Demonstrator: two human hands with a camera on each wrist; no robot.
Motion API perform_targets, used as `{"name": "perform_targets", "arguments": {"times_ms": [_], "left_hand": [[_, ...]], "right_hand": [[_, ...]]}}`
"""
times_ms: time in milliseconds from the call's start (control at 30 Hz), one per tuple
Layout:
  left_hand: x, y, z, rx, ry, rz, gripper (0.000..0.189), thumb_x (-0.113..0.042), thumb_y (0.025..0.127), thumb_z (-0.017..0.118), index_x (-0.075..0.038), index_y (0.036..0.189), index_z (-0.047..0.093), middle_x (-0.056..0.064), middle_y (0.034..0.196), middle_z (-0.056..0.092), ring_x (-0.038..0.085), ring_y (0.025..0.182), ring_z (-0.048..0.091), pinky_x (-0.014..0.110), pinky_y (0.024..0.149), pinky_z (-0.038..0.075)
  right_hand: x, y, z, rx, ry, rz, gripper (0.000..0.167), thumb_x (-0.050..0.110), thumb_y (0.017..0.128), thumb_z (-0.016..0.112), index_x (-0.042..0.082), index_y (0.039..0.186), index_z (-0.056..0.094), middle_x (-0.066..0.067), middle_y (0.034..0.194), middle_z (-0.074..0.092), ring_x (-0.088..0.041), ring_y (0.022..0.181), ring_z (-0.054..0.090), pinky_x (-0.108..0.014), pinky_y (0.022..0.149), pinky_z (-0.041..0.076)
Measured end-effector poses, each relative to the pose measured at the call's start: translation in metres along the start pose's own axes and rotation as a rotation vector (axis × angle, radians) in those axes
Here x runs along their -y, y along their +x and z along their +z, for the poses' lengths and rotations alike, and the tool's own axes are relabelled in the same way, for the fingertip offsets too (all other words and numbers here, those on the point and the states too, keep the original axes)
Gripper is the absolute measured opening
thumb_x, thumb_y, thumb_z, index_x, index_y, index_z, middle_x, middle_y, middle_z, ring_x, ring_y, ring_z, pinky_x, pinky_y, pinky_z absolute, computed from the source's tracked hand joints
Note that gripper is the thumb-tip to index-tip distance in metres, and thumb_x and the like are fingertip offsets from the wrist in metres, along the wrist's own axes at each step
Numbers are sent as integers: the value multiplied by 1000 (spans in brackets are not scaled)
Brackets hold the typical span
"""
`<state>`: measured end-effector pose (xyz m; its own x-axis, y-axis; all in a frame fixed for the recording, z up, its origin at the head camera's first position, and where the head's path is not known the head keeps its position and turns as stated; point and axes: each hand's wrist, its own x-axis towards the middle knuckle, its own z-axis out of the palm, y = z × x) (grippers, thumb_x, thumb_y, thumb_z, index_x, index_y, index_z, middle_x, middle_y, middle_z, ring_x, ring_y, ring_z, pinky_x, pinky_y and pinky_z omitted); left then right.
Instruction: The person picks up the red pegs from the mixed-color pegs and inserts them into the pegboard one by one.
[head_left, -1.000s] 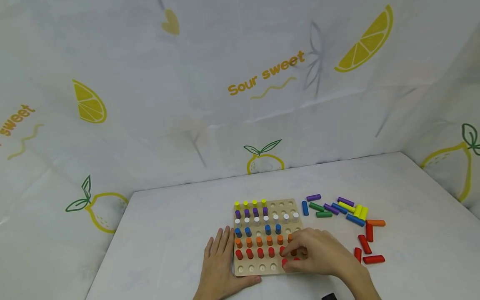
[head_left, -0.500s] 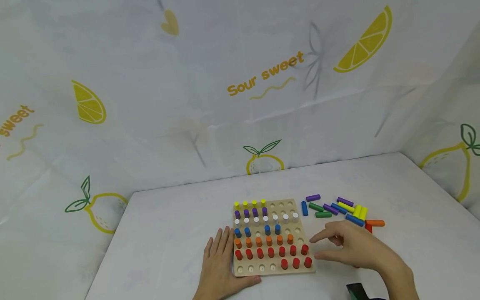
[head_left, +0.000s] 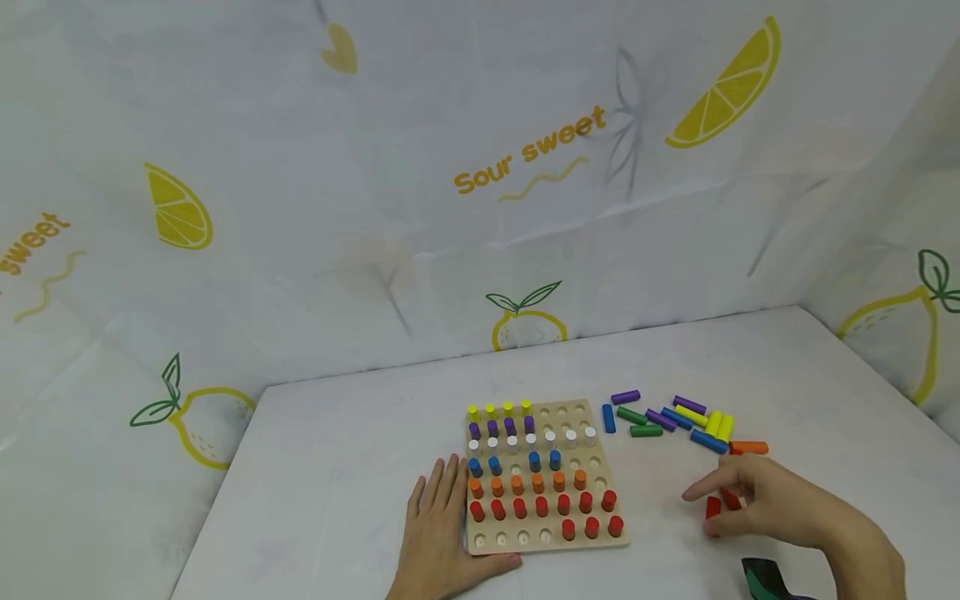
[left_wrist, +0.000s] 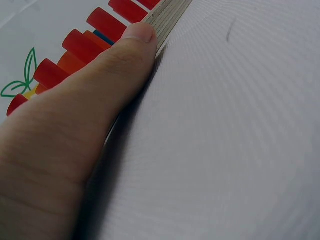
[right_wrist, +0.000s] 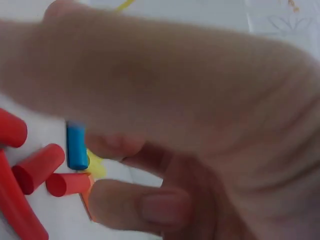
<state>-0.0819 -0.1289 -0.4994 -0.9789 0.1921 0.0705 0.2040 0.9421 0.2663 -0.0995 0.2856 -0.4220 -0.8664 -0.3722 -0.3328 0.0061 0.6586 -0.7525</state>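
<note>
In the head view a wooden pegboard holds rows of coloured pegs: yellow, purple, white, blue, orange and red. My left hand rests flat beside its left edge, fingers straight, the thumb along the front edge. In the left wrist view that thumb touches the board's side below the red pegs. To the right of the board, my right hand hovers over loose red pegs, thumb and index finger spread apart. The right wrist view shows loose red pegs beyond the fingers; the hand partly hides them.
Behind the right hand lie loose pegs: an orange one, blue ones, yellow ones, green ones and purple ones. A black and green strap shows near the right wrist. A lemon-printed sheet hangs behind the table.
My right hand has let go of a red peg in the board's front row and moved right to the loose red pegs. The left hand has stayed in place.
</note>
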Motion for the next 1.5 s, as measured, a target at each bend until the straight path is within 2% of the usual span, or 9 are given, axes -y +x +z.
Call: {"name": "perform_targets", "arguments": {"times_ms": [100, 233, 333, 500, 667, 967, 1100, 1367, 1500], "left_hand": [[1, 0, 1, -1, -4, 2, 140, -102, 57, 56, -12, 161, 32, 9, 168, 34, 33, 157, 30, 60, 126, 26], [2, 0, 2, -12, -7, 6, 139, -102, 57, 56, -11, 161, 32, 9, 167, 35, 34, 156, 30, 60, 125, 26], [1, 0, 2, -13, -7, 5, 140, -102, 57, 55, -12, 161, 32, 9, 168, 35, 33, 157, 30, 60, 126, 26], [1, -1, 2, -32, -5, 14, 139, -102, 57, 54, -11, 161, 33, 9, 167, 36, 34, 156, 31, 60, 125, 26], [1, 0, 2, -43, 3, 22, 138, -102, 58, 54, -10, 160, 34, 10, 166, 38, 34, 155, 33, 60, 125, 28], [1, 1, 2, -8, -2, -1, 141, -102, 57, 55, -12, 162, 30, 8, 168, 33, 33, 158, 28, 60, 126, 26], [1, 1, 3, -4, 2, -5, 141, -103, 57, 54, -12, 162, 30, 8, 169, 32, 33, 158, 27, 61, 126, 25], [0, 1, 2, 12, 5, -15, 141, -102, 56, 55, -13, 162, 30, 8, 169, 31, 32, 158, 27, 60, 127, 24], [0, 0, 2, 13, 4, -15, 141, -102, 57, 55, -12, 162, 30, 8, 169, 31, 32, 158, 27, 60, 127, 24]], "right_hand": [[-6, 0, -1, 24, 5, 58, 32, 18, 84, 83, 9, 115, 78, -3, 92, 57, -12, 84, 47, -23, 64, 45], [-8, 4, 3, 11, -17, 170, 31, 12, 81, 85, 12, 111, 80, -3, 99, 57, -20, 97, 47, -29, 71, 48], [-7, 7, 8, -14, -40, 239, 30, 8, 78, 86, 13, 107, 81, -3, 96, 53, -21, 98, 46, -31, 71, 45], [-5, 11, 12, -30, -63, 279, 28, 5, 77, 86, 13, 103, 81, -3, 93, 50, -22, 96, 45, -31, 69, 41], [-4, 14, 14, -41, -86, 265, 27, 4, 75, 87, 13, 100, 82, -4, 92, 48, -22, 95, 44, -31, 68, 40], [-2, 22, 16, -37, -85, 240, 22, 2, 73, 88, 13, 93, 83, -1, 82, 58, -18, 89, 46, -30, 67, 44], [-1, 23, 16, -51, -103, 220, 22, 8, 74, 89, 16, 93, 83, -1, 85, 60, -19, 88, 48, -29, 66, 46], [5, 22, 16, -119, -181, 148, 22, 29, 73, 92, 26, 92, 81, -2, 87, 49, -18, 87, 46, -23, 60, 39], [13, 21, 16, -136, -203, 109, 20, 30, 74, 91, 27, 91, 80, -3, 87, 49, -18, 88, 48, -21, 60, 42]]}}
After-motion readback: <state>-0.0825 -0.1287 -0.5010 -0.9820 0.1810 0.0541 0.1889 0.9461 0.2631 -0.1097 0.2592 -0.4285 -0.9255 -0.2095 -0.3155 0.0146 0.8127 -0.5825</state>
